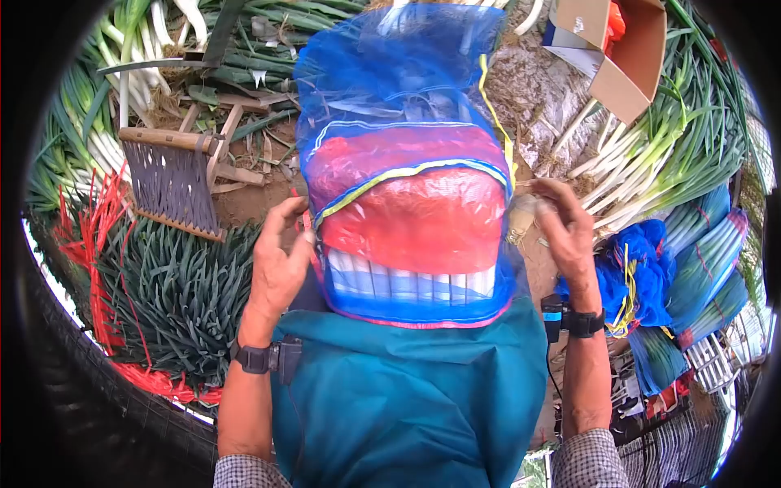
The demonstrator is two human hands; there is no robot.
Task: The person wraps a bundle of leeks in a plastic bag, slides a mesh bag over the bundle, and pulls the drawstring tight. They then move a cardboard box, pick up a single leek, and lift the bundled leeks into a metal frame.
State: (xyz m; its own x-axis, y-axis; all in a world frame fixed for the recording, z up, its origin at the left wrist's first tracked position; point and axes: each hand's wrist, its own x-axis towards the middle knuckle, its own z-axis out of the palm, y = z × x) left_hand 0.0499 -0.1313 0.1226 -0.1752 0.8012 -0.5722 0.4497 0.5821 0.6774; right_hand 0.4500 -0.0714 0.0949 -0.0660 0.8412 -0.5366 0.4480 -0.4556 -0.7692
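A blue mesh bag lies over the green apron on my lap, its lower part wrapped round a bundle with a red plastic cover and pale stalks showing below. A yellow-green band crosses the bundle. At its left edge, my left hand has its fingers curled in on a thin red strip. Beside the right edge, my right hand is held with bent fingers and its thumb apart from them; no object shows between them.
A wooden stool with a dark woven seat stands at the left, near green leaves and red strips. At the right are an open cardboard box, loose green onions, blue netting and netted bundles.
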